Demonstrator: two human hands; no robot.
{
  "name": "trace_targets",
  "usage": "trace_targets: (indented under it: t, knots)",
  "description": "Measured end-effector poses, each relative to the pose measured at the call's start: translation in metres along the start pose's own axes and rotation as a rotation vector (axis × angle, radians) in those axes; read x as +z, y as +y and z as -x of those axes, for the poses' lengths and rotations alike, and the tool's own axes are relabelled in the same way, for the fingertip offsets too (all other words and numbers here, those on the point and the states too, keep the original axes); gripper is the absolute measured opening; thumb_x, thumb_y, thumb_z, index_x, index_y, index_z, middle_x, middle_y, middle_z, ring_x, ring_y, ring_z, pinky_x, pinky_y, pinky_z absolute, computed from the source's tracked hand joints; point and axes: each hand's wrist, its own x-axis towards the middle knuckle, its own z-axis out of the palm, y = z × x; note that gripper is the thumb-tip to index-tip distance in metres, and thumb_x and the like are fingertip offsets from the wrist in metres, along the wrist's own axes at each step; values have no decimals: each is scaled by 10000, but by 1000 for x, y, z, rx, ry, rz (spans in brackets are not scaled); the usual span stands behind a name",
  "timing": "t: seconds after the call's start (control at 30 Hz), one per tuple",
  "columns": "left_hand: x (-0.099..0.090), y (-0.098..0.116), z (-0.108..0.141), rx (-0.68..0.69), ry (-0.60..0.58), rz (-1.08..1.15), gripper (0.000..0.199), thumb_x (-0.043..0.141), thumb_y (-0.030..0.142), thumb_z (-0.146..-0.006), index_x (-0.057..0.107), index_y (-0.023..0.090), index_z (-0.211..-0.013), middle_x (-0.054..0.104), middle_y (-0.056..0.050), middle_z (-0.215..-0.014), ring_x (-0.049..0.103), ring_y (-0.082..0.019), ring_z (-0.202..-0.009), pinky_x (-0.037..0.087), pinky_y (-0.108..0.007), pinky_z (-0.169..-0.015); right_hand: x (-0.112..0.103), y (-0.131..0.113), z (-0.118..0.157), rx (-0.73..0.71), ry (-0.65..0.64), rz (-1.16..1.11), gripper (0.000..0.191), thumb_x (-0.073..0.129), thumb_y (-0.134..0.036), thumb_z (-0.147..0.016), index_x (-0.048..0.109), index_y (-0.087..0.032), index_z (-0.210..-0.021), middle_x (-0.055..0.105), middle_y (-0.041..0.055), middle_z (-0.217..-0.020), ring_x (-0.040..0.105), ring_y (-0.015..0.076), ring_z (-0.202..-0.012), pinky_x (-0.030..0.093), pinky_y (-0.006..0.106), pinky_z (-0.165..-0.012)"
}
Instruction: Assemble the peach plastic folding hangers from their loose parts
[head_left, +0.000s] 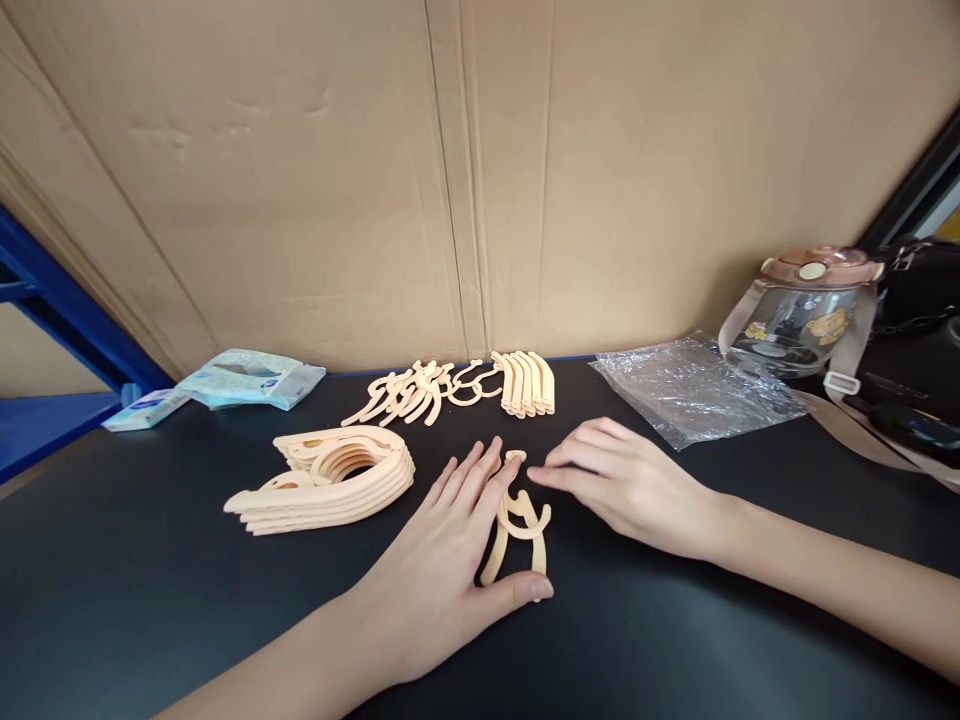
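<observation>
My left hand (450,570) lies flat with its fingers stretched out, touching a cream plastic folding hanger (538,535) on the black table. The fingers cover part of that hanger, whose curved hook and two arms show between the index finger and the thumb. Just to the right, my right hand (637,488) hovers with its fingers loosely extended toward the hanger's top end; no object shows in it. A neat stack of folded cream hangers (330,495) rests left of my left hand. Farther back lie a heap of loose hook pieces (409,390) and a row of curved arm pieces (527,383).
Light-blue tissue packs (240,380) lie at the back left. On the right are a crumpled clear plastic bag (697,390), a strapped clear water bottle (799,320) and a black bag (922,350). A cardboard wall (300,180) borders the table's back.
</observation>
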Motion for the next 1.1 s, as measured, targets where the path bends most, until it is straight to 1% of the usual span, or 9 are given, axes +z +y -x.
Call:
trace_targets:
  t: [0.1,0.2,0.33,0.43,0.57,0.7,0.8,0.93,1.1]
  knots:
    - [-1,0,0,5,4,1,841,396,678,-893,11,283,-1528,34,-73,-1605,53,-308,-1461,161,-548,-1169,0,11,1,150,-21,44,317,419,-133,-959,581,-139,-1231,677,90,-1084,595,208,-976,479,385,-859]
    - [-2,0,0,5,1,5,842,393,681,-892,18,277,-1528,47,-75,-1605,56,-305,-1462,164,-544,-1170,6,24,5,272,-66,99,371,430,-233,-973,509,-121,-1319,617,120,-1267,557,245,-1147,458,440,-964]
    - [-2,0,1,-1,-5,10,842,388,689,-889,17,284,-1528,54,-68,-1605,60,-299,-1463,163,-539,-1171,15,36,10,343,-176,102,568,397,-419,-982,357,-87,-1440,465,152,-1446,431,281,-1321,387,489,-1071]
    - [-1,0,1,5,3,10,839,390,684,-891,22,281,-1528,57,-70,-1606,61,-298,-1463,163,-535,-1172,17,38,10,379,-256,59,602,323,-496,-987,328,-135,-1467,363,129,-1518,343,289,-1387,329,524,-1107]
    - [-1,0,0,-6,-4,5,836,384,686,-891,31,276,-1528,57,-69,-1606,58,-299,-1464,157,-543,-1171,14,37,8,393,-304,-1,562,277,-511,-993,365,-206,-1457,345,99,-1531,296,277,-1412,274,543,-1129]
    - [-1,0,0,-9,-9,2,835,379,689,-891,28,278,-1528,52,-68,-1606,60,-299,-1464,157,-543,-1170,14,37,8,395,-298,-21,552,272,-505,-995,431,-184,-1415,370,115,-1513,318,280,-1397,279,539,-1125]
    - [0,-1,0,3,1,2,835,396,679,-892,32,279,-1528,62,-67,-1606,69,-299,-1463,166,-537,-1170,15,37,9,387,-275,-25,548,282,-496,-995,441,-168,-1404,390,131,-1496,332,282,-1386,298,539,-1112]
    - [1,-2,0,13,23,10,835,421,666,-890,49,277,-1528,85,-70,-1604,88,-306,-1461,173,-536,-1170,16,38,10,384,-258,-34,535,291,-484,-997,450,-164,-1394,405,139,-1482,334,273,-1386,311,511,-1111]
    - [1,-1,1,15,28,15,835,434,656,-891,54,275,-1529,91,-77,-1603,100,-310,-1459,175,-528,-1171,17,38,11,374,-232,-24,519,309,-479,-994,467,-168,-1379,430,144,-1460,352,279,-1373,328,517,-1098]
